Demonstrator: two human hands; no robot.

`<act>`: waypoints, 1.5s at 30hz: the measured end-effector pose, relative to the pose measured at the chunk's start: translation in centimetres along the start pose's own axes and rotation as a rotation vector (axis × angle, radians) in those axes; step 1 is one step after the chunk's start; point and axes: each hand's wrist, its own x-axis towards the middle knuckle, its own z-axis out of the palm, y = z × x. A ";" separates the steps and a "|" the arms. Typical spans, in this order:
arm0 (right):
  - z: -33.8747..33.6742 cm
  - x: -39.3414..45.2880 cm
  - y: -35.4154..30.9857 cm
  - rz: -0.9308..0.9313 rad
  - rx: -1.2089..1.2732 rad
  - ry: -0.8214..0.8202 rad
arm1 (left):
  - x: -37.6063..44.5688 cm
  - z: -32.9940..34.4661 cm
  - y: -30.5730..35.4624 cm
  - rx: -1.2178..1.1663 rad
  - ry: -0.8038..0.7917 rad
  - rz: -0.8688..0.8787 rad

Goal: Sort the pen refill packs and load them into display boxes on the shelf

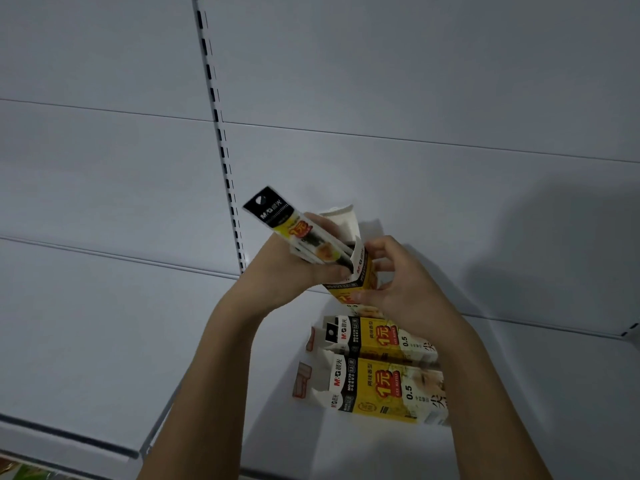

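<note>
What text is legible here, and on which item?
"M&G" and "1元": refill packs that the left hand grips.
"M&G": open display box that the right hand holds.
"M&G", "1元", "0.5": farther box lying on the shelf.
"M&G", "MG-6139", "1元", "0.5": nearer box lying there.
Remaining small print: too blurred.

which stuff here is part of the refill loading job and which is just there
In the job:
- refill packs, gripped by left hand
- open display box, held by right hand
- two display boxes lying on the shelf

Just there:
- slotted upright
- back panel
</note>
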 end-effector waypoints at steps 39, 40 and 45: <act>2.0 0.4 -0.4 -0.047 -0.079 0.074 | -1.9 2.9 -3.1 0.345 0.593 0.337; 2.1 0.4 -0.3 -0.047 -0.075 0.082 | -1.9 2.9 -3.3 0.396 0.571 0.322; 2.7 0.3 -0.6 -0.046 -0.076 0.088 | -1.5 2.0 -3.1 0.390 0.518 0.167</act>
